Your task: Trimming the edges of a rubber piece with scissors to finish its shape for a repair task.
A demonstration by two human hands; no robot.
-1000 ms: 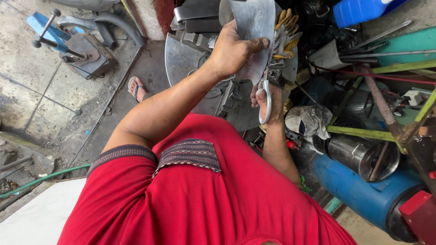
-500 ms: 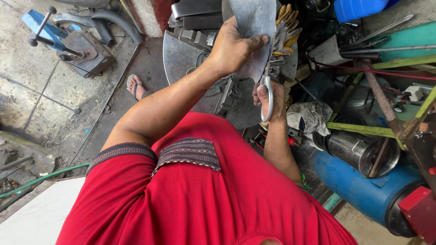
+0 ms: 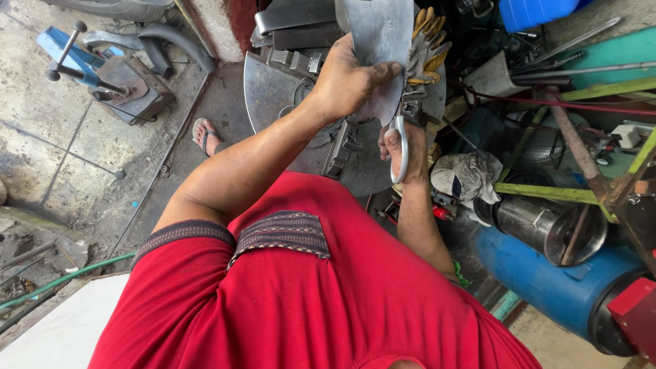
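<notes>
My left hand [image 3: 348,82] grips the edge of a curved grey metal sheet [image 3: 376,34] held up in front of me. Just below it, my right hand [image 3: 396,147] is closed around the looped handle of a pair of metal shears [image 3: 403,154], whose blades reach up to the sheet's lower edge. The blades are mostly hidden behind the sheet and my left hand. A worn yellow work glove [image 3: 429,48] lies just to the right of the sheet.
Under my hands sits a round steel plate [image 3: 270,92] with clamps. A blue vise [image 3: 89,68] stands on the concrete floor at left, near my sandalled foot [image 3: 205,133]. At right lie a blue cylinder [image 3: 553,283], a steel canister [image 3: 547,229], a rag [image 3: 468,174] and rods.
Both hands keep their hold on the sheet and the shears. The view has shifted only slightly.
</notes>
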